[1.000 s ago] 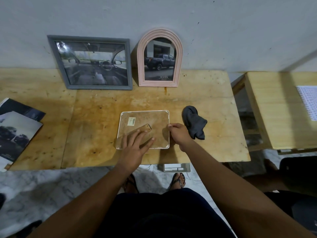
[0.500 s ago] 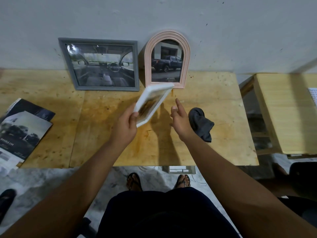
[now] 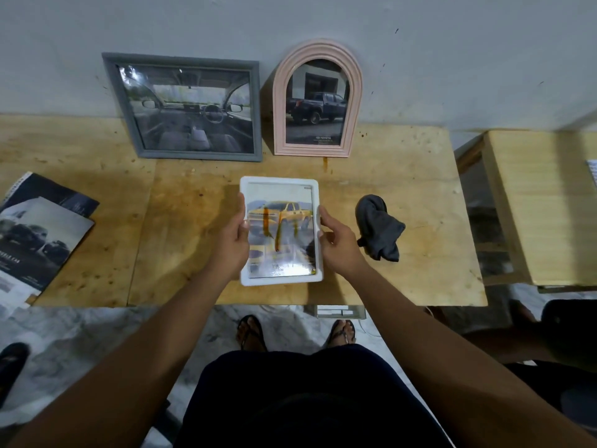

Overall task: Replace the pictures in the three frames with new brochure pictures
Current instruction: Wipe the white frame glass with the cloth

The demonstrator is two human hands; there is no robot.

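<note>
From the head camera, both hands held a white frame (image 3: 280,181) with rounded corners over the middle of the wooden table (image 3: 420,195), its front turned up toward the camera. The left hand (image 3: 231,240) gripped the frame's left edge with the thumb laid across the front. The right hand (image 3: 339,245) gripped the right edge, thumb along the rim and fingers curled behind. Whether the frame's lower edge touched the tabletop could not be told.

Inside the frame sat a brochure picture of a yellow pickup (image 3: 284,215), with several brownish-orange streaks running down the glossy front (stain or reflection, it was not clear).

Taking the white frame as the centre of the clock:
- **11 o'clock:** a grey rectangular frame (image 3: 181,61) leaned against the wall, showing a car interior.
- **Between 12 and 1 o'clock:** a pink arched frame (image 3: 318,48) stood just beside the grey one, showing a dark pickup.
- **3 o'clock:** a crumpled dark grey cloth (image 3: 378,227) lay on the table near the right hand, apart from it.
- **9 o'clock:** overlapping car brochures (image 3: 38,234) lay at the table's left end, well apart from the hands.
- **6 o'clock:** the person's sandalled feet (image 3: 252,331) showed on the marble-patterned floor below the table's near edge.
- **Far out at 3 o'clock:** a second, paler wooden table (image 3: 542,202) stood separate from the first
</note>
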